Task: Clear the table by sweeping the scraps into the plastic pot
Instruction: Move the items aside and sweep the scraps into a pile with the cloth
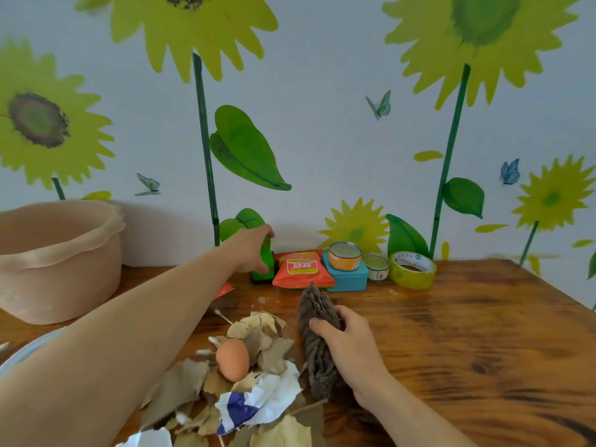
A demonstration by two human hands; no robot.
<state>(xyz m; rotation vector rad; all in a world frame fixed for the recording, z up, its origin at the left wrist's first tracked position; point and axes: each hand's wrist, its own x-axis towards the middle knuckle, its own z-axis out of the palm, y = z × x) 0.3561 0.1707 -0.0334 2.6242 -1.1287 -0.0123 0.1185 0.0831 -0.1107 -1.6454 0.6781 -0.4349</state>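
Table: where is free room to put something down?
Free: bare wood right of the grey cloth in the right hand, in front of the tape roll. Crowded: the scrap pile left of it, and the back row: green container in the left hand, packets, tins.

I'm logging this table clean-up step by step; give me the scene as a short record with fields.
left hand: grips a green container by the wall
right hand: holds a grey cloth on the table, just right of the scraps
scraps: heap of dry leaves, an egg and crumpled paper, near edge
pot: left on the table, apart from the heap
back row: snack packet, teal box with a can on it, second can, tape roll
stage: heap not yet swept into the pot
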